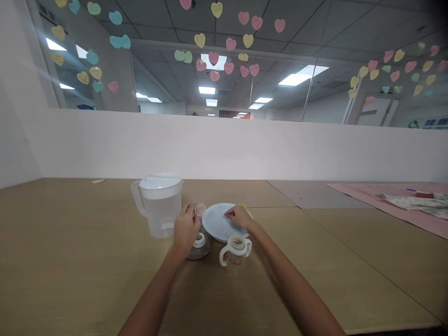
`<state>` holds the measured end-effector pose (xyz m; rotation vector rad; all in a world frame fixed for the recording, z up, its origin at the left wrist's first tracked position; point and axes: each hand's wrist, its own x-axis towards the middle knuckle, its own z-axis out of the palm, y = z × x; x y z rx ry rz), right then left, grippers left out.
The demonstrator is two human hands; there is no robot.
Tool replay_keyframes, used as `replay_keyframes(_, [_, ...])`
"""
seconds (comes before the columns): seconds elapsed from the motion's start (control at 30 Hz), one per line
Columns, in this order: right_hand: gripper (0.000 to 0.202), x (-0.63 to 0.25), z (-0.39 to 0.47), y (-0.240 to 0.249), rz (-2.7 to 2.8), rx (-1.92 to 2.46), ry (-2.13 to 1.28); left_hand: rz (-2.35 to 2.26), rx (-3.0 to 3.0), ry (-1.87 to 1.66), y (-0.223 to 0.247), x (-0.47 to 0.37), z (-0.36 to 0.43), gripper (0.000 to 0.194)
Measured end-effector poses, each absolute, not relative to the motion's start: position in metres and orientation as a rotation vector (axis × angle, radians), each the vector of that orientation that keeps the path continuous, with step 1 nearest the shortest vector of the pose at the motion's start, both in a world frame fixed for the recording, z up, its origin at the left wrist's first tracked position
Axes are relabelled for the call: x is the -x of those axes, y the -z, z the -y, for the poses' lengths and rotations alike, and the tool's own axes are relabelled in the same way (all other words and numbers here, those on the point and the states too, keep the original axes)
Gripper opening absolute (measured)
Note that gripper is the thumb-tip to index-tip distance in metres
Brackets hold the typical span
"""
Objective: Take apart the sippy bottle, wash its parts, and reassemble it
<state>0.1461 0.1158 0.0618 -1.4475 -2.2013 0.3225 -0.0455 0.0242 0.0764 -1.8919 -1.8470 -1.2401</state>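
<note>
My left hand [188,227] is closed, with its fingers around a small round translucent cap [200,210] with a pale rim. Below it stands a clear wide-based container [199,253] with a white ring at its neck, partly hidden by the hand. My right hand [241,217] reaches over a white plate [216,226] with its fingertips pinched together; whatever they hold, if anything, is too small to make out. A clear baby bottle [235,257] with two white handles and an uncovered mouth stands upright in front of the plate, below my right wrist.
A translucent lidded pitcher [163,207] stands left of my left hand. Something yellow [243,206] shows behind my right hand. At the far right, a pink cloth [367,198] bears a whitish patterned cloth [415,204] and a pen. A white wall closes off the table's back.
</note>
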Motion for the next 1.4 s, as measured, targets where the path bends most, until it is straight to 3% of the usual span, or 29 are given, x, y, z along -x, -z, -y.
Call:
replay_keyframes(0.2, [0.027, -0.138, -0.131, -0.110, 1.964, 1.171, -0.494, 1.473, 2.218, 1.796, -0.065, 0.020, -0.024, 0.021])
replay_keyframes(0.43, [0.054, -0.126, -0.081, -0.148, 1.603, 0.636, -1.096, 1.405, 2.417, 1.756, -0.045, 0.004, -0.025, 0.024])
replay_keyframes(0.63, [0.025, -0.143, -0.043, -0.163, 1.931, 0.715, -1.183, 1.425, 2.427, 1.692, -0.037, 0.005, -0.027, 0.026])
replay_keyframes(1.07, [0.010, -0.132, -0.054, -0.146, 2.076, 0.869, -0.661, 1.436, 2.378, 1.756, -0.032, 0.007, -0.027, 0.027])
replay_keyframes(1.4, [0.014, -0.143, -0.054, -0.153, 2.010, 0.780, -1.046, 1.417, 2.387, 1.741, -0.031, 0.005, -0.026, 0.026])
